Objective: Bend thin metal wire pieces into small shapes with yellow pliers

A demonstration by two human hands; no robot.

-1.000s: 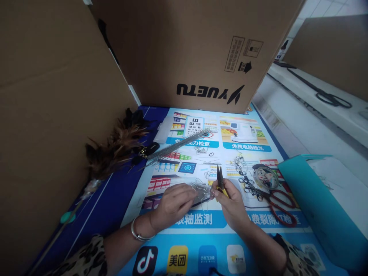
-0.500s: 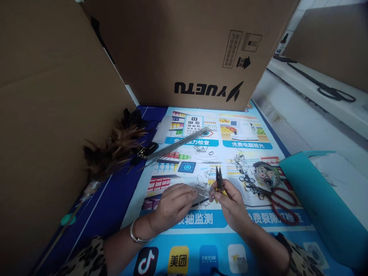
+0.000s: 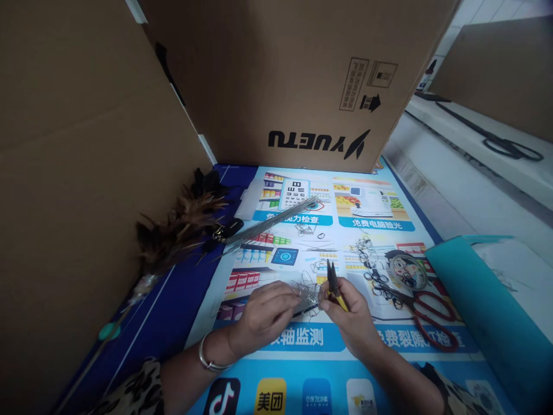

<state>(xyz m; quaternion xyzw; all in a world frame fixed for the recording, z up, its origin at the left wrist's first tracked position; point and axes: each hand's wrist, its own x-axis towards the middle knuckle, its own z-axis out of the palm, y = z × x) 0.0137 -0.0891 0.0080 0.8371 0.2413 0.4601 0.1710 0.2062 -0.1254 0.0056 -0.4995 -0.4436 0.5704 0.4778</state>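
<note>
My left hand (image 3: 265, 314) is closed, its fingertips pinching a small tangle of thin bent wire (image 3: 306, 291) just above the printed mat. My right hand (image 3: 348, 314) is closed round yellow-handled pliers (image 3: 332, 280), whose dark jaws point away from me and stand beside the wire tangle. The two hands nearly meet at the wire. A silver bangle is on my left wrist.
A bundle of straight wires (image 3: 272, 222) lies on the colourful mat (image 3: 302, 346). Brown feathers (image 3: 181, 227) lie at the left. Red-handled scissors (image 3: 432, 320) and small black rings (image 3: 380, 282) are at the right, by a teal folder (image 3: 479, 311). Cardboard boxes (image 3: 294, 80) wall the back and left.
Both hands stay together at the wire tangle with only small finger movements. The view has shifted slightly; the pliers remain in my right hand.
</note>
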